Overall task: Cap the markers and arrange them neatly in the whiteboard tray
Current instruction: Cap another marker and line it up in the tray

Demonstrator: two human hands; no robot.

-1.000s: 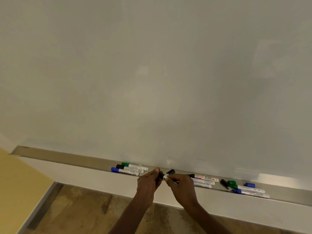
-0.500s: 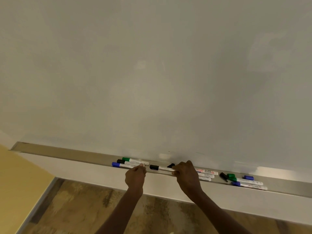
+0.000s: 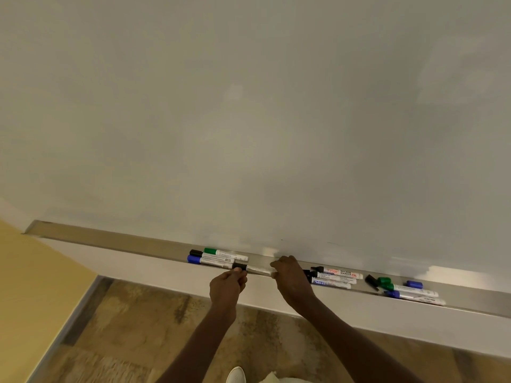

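**Black-capped marker held over tray's front edge**

Along whiteboard tray (image 3: 116,241): capped markers grouped mid-tray. Right hand (image 3: 290,277) gripping black-capped marker (image 3: 255,268) by its barrel end; left hand (image 3: 227,286) fingertips pinched on its cap.

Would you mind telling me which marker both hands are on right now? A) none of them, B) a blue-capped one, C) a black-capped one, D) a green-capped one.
C: the left hand pinches the black cap end of the black-capped marker while the right hand grips its other end, above the tray.
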